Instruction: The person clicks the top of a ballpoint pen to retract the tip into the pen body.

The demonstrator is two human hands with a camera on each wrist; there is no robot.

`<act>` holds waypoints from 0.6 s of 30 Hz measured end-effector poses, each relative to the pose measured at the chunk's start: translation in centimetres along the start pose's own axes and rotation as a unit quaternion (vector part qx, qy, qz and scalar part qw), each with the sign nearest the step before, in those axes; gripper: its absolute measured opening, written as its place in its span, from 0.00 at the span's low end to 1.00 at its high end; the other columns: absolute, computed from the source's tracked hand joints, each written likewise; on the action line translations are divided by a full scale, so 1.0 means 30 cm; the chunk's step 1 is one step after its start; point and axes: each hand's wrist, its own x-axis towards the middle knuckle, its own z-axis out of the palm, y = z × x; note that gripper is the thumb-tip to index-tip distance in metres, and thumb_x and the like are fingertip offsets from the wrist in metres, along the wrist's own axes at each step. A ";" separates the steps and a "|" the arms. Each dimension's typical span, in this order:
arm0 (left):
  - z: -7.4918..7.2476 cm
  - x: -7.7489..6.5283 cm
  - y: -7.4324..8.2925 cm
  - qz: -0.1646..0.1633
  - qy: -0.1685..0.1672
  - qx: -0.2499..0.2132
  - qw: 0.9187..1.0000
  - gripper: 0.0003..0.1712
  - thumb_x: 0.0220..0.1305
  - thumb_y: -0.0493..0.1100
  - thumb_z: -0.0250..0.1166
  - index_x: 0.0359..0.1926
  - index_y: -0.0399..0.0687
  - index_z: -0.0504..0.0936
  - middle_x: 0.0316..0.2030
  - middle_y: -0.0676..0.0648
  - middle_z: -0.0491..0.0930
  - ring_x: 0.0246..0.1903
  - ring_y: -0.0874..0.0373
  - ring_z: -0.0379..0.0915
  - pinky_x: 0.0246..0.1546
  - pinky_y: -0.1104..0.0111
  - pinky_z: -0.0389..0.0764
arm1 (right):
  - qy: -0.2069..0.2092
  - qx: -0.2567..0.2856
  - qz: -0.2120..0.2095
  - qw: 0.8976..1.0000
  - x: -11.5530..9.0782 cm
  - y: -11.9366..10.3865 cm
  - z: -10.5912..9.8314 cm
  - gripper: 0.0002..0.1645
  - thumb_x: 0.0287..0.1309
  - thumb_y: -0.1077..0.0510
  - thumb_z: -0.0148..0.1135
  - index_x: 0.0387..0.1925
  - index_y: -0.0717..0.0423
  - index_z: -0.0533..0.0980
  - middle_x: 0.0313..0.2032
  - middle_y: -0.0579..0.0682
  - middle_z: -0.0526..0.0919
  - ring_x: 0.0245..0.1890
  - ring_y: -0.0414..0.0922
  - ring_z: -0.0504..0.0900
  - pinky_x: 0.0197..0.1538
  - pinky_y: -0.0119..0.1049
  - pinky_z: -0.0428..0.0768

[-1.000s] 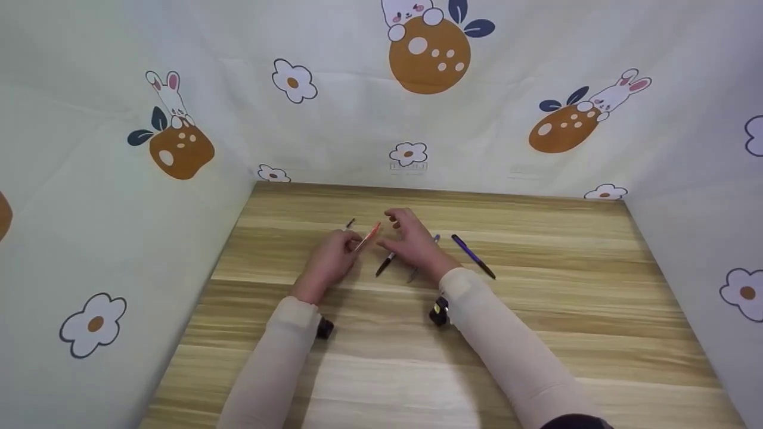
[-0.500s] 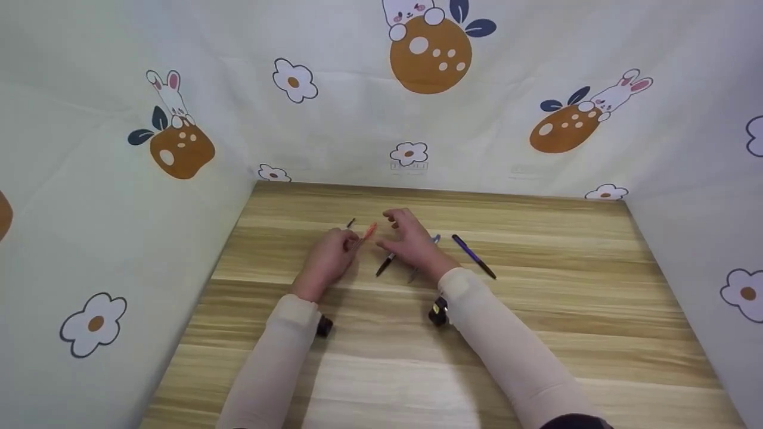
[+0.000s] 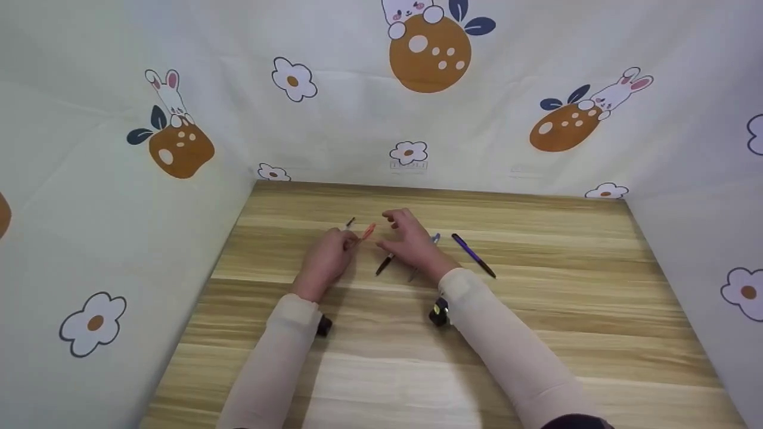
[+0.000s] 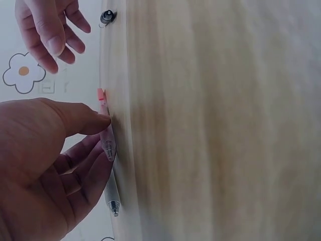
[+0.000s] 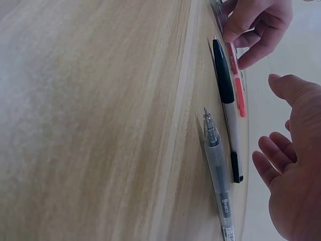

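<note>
In the head view my left hand pinches a red ballpoint pen between thumb and fingers, close to the tabletop. The left wrist view shows the pen's clear tip end under the thumb. Beside it lies a clear pen, partly covered by that hand. My right hand hovers with parted, relaxed fingers and holds nothing. Near it lie a black-and-white pen and a clear grey pen; in the head view the right hand and wrist hide parts of both.
A purple-blue pen with black ends lies to the right of the right hand. The wooden table is bordered at the back and sides by pale cloth printed with flowers, rabbits and oranges.
The red pen has shifted slightly left and down in the head view, with the left hand still pinching it. The right hand has stayed almost in place.
</note>
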 end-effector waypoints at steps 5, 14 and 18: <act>0.005 0.001 -0.002 0.005 0.006 0.002 1.000 0.11 0.80 0.43 0.70 0.53 0.42 0.92 0.43 0.42 0.86 0.42 0.46 0.84 0.47 0.50 0.86 | 0.002 0.009 0.000 1.000 -0.005 0.000 -0.008 0.40 0.71 0.55 0.76 0.78 0.57 0.70 0.71 0.64 0.72 0.69 0.56 0.76 0.72 0.52 0.77; 0.002 0.004 0.004 -0.015 0.001 -0.002 1.000 0.11 0.76 0.42 0.72 0.52 0.41 0.91 0.43 0.43 0.85 0.40 0.48 0.83 0.45 0.51 0.86 | -0.002 0.013 0.000 1.000 -0.026 0.008 -0.028 0.41 0.72 0.55 0.75 0.79 0.59 0.68 0.72 0.64 0.71 0.70 0.57 0.75 0.69 0.52 0.79; -0.003 0.002 0.011 -0.020 0.001 -0.011 1.000 0.11 0.75 0.42 0.72 0.52 0.42 0.91 0.43 0.44 0.84 0.40 0.49 0.82 0.45 0.51 0.86 | 0.002 0.019 0.002 1.000 -0.037 0.019 -0.036 0.40 0.71 0.56 0.76 0.78 0.57 0.70 0.72 0.63 0.72 0.69 0.57 0.76 0.67 0.52 0.80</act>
